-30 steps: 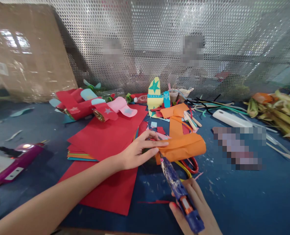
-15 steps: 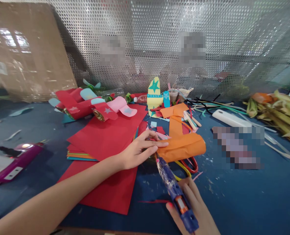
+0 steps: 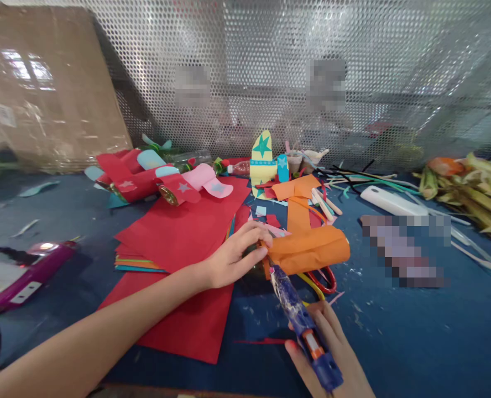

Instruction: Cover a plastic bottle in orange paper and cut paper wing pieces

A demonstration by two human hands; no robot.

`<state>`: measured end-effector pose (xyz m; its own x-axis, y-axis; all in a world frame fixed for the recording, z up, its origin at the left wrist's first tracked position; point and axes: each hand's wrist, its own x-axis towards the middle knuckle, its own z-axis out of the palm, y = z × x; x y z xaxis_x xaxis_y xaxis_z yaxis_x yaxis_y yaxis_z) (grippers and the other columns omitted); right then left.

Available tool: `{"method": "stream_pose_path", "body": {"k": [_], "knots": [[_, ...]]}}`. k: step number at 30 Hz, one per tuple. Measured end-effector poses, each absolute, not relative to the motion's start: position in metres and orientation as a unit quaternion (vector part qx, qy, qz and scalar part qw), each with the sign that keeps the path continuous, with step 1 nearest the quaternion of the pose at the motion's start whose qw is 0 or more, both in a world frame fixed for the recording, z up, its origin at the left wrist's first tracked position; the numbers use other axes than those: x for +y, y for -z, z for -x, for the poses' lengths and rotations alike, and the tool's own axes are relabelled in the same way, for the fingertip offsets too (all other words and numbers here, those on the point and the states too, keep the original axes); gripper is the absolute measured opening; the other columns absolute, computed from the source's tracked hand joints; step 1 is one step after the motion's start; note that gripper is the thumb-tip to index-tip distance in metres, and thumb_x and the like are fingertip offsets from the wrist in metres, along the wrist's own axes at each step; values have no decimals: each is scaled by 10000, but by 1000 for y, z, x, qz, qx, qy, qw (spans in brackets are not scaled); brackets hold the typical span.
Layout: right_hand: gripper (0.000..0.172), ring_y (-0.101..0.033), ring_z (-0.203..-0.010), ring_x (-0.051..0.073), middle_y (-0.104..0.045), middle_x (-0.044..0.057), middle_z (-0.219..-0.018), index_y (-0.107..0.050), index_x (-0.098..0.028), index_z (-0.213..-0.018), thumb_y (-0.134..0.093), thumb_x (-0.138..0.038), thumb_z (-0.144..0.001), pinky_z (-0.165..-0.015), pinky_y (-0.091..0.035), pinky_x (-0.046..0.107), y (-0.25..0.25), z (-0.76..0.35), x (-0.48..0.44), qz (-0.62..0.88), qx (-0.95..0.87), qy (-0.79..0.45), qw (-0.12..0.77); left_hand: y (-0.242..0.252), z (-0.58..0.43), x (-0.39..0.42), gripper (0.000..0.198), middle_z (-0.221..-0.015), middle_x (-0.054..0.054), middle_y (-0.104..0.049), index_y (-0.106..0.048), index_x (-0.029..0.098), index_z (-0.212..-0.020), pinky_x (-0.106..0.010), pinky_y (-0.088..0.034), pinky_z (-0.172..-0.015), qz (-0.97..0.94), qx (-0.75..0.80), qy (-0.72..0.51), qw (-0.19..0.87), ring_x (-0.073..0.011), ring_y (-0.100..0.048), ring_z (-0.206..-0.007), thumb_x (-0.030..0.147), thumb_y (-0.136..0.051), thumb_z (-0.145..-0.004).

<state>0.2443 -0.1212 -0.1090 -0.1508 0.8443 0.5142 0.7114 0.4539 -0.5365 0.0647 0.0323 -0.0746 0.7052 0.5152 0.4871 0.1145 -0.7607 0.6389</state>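
Note:
My left hand (image 3: 235, 257) grips the left end of an orange paper roll (image 3: 312, 249) wrapped round a bottle lying on the blue table (image 3: 415, 331). The fingers curl over the roll's edge. My right hand (image 3: 332, 359) holds a blue glue gun (image 3: 301, 323) by the handle, its nozzle touching the lower left edge of the orange roll. Red-handled scissors (image 3: 324, 279) lie partly under the roll.
Red paper sheets (image 3: 179, 237) lie under my left arm. A red paper plane model (image 3: 146, 179) and a yellow star rocket (image 3: 262, 160) stand behind. A purple device (image 3: 25, 271) lies at left, a white object (image 3: 390, 202) and green leaves (image 3: 473, 190) at right. A perforated metal wall (image 3: 270, 66) closes the back.
My left fingers have curled in from lying stretched on the orange paper to gripping its end. The glue gun nozzle shifted slightly along the roll's lower edge.

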Motion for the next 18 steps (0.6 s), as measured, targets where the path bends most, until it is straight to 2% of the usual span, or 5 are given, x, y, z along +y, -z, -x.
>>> {"method": "stream_pose_path", "body": {"k": [5, 9, 12, 15, 18], "knots": [[103, -631, -752, 186, -534, 25, -850, -462, -258, -1009, -393, -327, -977, -619, -559, 230, 109, -243, -121, 541, -721, -72, 427, 76, -65, 32, 163, -996, -81, -518, -443, 200, -856, -360, -435, -922, -878, 178, -336, 290, -183, -503, -990, 186, -328, -972], [98, -642, -742, 171, -542, 17, -849, -462, -264, -961, -400, -339, -974, -618, -561, 207, 109, -243, -121, 528, -738, -85, 411, 74, -64, 32, 167, -1004, -88, -510, -431, 203, -870, -370, -428, -922, -881, 173, -325, 297, -192, -492, -994, 202, -301, -974], [94, -643, -754, 165, -554, 13, -852, -470, -266, -962, -405, -332, -973, -642, -564, 202, 109, -244, -121, 524, -739, -93, 414, 72, -62, 32, 102, -1041, -101, -492, -433, 197, -906, -376, -435, -915, -887, 144, -319, 302, -206, -494, -1012, 257, -365, -953], [75, -642, -734, 162, -550, 17, -853, -480, -259, -992, -432, -307, -963, -632, -562, 208, 109, -244, -122, 537, -719, -103, 428, 73, -63, 32, 45, -1038, -95, -484, -429, 195, -911, -361, -444, -906, -889, 136, -331, 285, -202, -499, -1002, 236, -448, -917], [60, -643, -728, 169, -561, 10, -817, -482, -263, -963, -437, -302, -961, -622, -560, 214, 109, -244, -122, 529, -727, -93, 427, 75, -64, 31, 59, -1024, -85, -491, -435, 202, -894, -353, -449, -905, -889, 159, -329, 275, -193, -505, -1008, 180, -401, -937]]}}
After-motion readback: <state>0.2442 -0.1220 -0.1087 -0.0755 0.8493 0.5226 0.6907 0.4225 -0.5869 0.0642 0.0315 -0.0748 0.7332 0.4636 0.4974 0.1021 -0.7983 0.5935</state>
